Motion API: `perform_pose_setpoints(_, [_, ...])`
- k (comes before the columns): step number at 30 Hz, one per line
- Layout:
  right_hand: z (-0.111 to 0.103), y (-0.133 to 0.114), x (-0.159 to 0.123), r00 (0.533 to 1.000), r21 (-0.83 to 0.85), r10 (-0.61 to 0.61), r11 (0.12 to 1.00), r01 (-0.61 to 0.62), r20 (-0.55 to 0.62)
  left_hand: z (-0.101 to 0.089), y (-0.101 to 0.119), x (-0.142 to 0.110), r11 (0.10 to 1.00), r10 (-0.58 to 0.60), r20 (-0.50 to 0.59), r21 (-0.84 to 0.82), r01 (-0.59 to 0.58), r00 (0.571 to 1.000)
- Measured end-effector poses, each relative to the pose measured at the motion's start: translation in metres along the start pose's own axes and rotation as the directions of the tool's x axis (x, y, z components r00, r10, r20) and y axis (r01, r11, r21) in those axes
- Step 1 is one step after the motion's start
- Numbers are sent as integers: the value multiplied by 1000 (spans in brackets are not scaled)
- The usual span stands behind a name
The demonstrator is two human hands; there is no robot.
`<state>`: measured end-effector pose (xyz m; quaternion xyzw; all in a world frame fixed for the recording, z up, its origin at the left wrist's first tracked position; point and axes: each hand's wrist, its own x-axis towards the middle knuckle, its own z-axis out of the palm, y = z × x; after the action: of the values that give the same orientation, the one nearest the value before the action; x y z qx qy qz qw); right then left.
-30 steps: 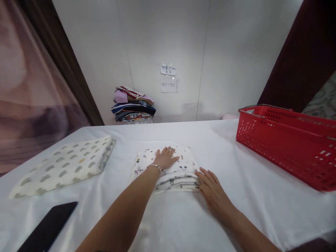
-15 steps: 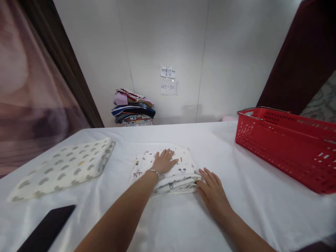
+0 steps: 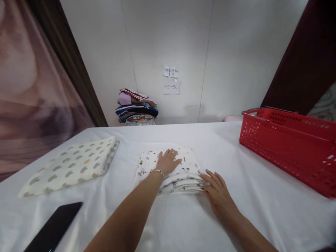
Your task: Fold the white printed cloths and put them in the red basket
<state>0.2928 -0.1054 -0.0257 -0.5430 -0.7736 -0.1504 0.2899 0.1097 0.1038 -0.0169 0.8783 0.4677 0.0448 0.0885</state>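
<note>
A white cloth with small coloured prints (image 3: 183, 161) lies folded in several layers in the middle of the table. Flat on its top rests my left hand (image 3: 168, 163), fingers spread, a bracelet at the wrist. My right hand (image 3: 216, 187) touches the right front corner of the layers, its fingers stretched out and the thumb by the folded edge. What the right fingertips press on underneath is partly hidden. Off to the left lies another folded cloth, cream with grey shapes (image 3: 76, 162), apart from both hands.
A red perforated basket (image 3: 286, 143) with metal handles stands on the right. At the front left lies a black flat device (image 3: 55, 225). Behind the white-covered table (image 3: 210, 136), a pile of folded clothes (image 3: 138, 108) sits against the wall. Paper notes (image 3: 172, 87) hang above.
The whole view has shifted slightly, so things appear a little further right. My right hand has moved slightly at the cloth's corner, and the front layers look more even. My left hand stays on top.
</note>
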Motion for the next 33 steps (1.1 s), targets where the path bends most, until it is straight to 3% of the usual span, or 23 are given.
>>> perform_pose_setpoints(7, [6, 5, -1, 996, 22, 33, 999, -35, 78, -5, 0, 2, 1000, -7, 35, -19, 8, 999])
perform_pose_setpoints(10, [5, 7, 0, 997, 43, 32, 998, -35, 73, -17, 1, 5, 998, -33, 111, -57, 39, 993])
perform_pose_setpoints(13, [2, 8, 0, 997, 71, 46, 996, -50, 62, -33, 4, -8, 995, -13, 133, -96, 26, 991])
perform_pose_setpoints(19, [5, 9, -1, 995, 138, 65, 988, -76, 82, -43, 4, -96, 964, 243, -67, -90, -248, 968])
perform_pose_setpoints(23, [5, 10, -2, 993, 170, 68, 982, -83, 96, -29, -7, -141, 954, 299, -71, 0, -299, 952])
perform_pose_setpoints(28, [1, 10, -2, 991, 154, 77, 984, -94, 108, -10, -17, -150, 960, 277, -170, 89, -265, 946])
perform_pose_setpoints(33, [6, 14, -5, 989, 142, 79, 985, -97, 127, -2, -14, -152, 952, 304, -326, 121, -280, 895])
